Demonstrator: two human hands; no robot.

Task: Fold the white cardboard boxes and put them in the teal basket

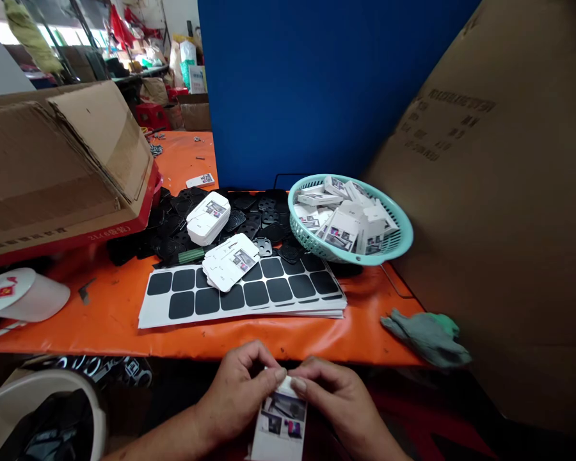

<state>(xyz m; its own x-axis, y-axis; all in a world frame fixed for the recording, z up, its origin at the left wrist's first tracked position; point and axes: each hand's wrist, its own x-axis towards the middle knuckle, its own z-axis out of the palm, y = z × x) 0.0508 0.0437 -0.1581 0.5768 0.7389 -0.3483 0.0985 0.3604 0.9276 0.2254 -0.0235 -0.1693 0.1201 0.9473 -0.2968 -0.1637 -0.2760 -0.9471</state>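
Both hands meet below the table's front edge on a small white printed carton (281,422). My left hand (240,390) pinches its top left corner. From the other side my right hand (338,400) pinches the top right. On the orange table (100,320) above them lies a stack of white sheets with black rounded pads (249,291). Two piles of flat white carton blanks (230,259) rest on and behind those sheets. A teal basket (400,240) at the right holds several folded cartons.
A large open cardboard box (62,160) stands at the left. Black plastic parts (259,221) are heaped behind the sheets. A grey-green cloth (425,336) lies at the table's right corner. A blue panel (317,83) and a leaning cardboard sheet (504,192) close the back and right.
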